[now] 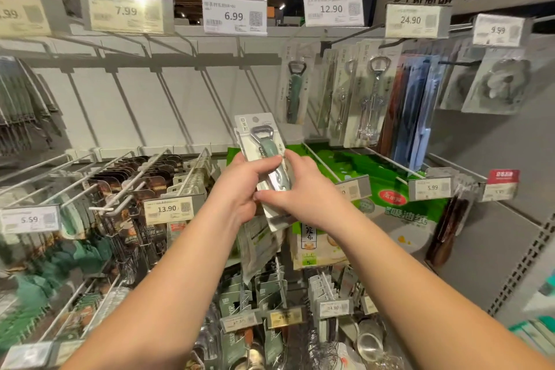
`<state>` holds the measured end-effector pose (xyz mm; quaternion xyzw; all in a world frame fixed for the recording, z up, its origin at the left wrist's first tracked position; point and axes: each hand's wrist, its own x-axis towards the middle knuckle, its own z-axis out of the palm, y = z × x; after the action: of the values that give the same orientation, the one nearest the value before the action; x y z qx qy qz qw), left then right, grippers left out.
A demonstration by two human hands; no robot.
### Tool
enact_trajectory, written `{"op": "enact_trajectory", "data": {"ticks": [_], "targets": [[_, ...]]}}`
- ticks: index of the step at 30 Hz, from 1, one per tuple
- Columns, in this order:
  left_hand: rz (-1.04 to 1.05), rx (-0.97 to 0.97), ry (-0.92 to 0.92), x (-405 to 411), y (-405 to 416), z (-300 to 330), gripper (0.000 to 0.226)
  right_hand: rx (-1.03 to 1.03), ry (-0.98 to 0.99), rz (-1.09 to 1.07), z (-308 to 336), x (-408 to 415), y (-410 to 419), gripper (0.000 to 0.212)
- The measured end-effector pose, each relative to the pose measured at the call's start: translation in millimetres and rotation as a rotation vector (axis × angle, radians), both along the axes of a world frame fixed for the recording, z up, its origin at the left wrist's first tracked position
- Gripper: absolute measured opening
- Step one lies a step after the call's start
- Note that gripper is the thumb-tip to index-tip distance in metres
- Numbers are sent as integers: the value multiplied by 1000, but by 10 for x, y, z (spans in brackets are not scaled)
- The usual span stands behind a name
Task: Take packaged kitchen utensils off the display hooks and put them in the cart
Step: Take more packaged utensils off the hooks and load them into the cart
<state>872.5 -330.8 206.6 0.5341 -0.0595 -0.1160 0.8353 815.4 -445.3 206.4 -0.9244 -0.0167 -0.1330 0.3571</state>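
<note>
Bare hooks [168, 93]: stood upper left, carrying nothing, with white backboard behind.
Left hand [243, 189]: fingers were curled round the pack's left edge.
Pack [264, 156]: a carded green-handled opener, held upright and slightly tilted, off the hooks, in front of the shelving between both hands.
Right hand [303, 189]: thumb and fingers pinched the pack's lower right edge.
Hung openers [295, 87]: stayed on hooks just right of the pack's top.
Cart: not visible.
</note>
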Motion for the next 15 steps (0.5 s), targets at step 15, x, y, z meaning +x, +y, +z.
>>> {"op": "enact_trajectory", "data": {"ticks": [15], "targets": [[-9, -26, -6, -91, 77, 17, 24, 127, -95, -70, 26, 85, -8, 43]]}}
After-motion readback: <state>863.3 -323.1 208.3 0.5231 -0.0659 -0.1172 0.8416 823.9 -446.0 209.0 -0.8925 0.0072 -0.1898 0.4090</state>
